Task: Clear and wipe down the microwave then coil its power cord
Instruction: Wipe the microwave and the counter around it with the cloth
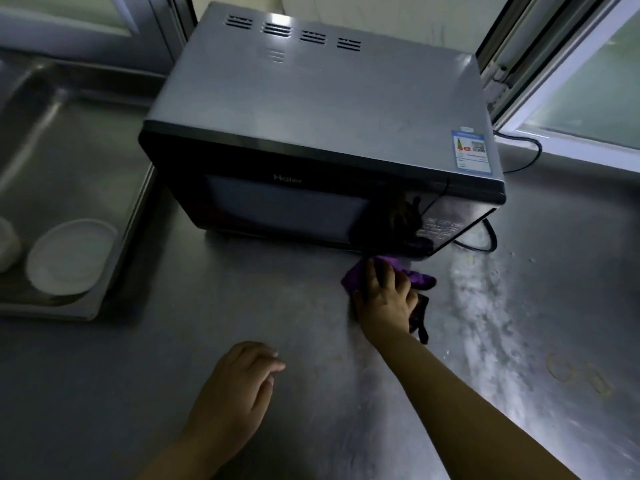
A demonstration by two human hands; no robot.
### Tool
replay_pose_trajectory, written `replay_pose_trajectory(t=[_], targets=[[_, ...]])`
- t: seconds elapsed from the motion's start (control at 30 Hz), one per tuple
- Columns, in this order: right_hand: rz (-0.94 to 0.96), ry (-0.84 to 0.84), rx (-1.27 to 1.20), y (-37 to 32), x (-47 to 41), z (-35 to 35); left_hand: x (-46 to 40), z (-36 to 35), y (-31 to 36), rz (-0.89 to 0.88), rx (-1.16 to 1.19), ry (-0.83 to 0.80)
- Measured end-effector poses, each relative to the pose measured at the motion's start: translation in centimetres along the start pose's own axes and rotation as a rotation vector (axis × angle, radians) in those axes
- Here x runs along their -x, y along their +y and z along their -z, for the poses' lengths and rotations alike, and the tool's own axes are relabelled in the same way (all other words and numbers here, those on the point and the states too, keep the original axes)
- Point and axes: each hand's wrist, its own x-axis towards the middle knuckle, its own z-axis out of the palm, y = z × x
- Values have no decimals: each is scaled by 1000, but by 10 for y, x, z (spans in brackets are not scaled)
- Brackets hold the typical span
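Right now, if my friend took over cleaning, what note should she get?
Left hand: open, relaxed above the counter, holding nothing.
Right hand: gripping the purple cloth on the counter, just in front of the microwave.
Microwave: door closed, nothing on top.
Cord: loose, trailing along the right side, not coiled.
Done: top looks cleared; how much is wiped I cannot tell.
Left: finish wiping, then coil the cord.

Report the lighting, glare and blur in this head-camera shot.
Head view: dim overall; window light glares off the steel counter at right and the microwave top near its vents; right hand on the purple cloth is slightly smeared; wide-angle bending at edges.
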Motion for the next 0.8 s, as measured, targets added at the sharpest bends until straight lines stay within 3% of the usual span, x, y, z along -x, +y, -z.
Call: replay_pose_trajectory(t=[0.8], targets=[[-44,15,-23,-291,12,-49,12,150,-186,-78,-88,19]])
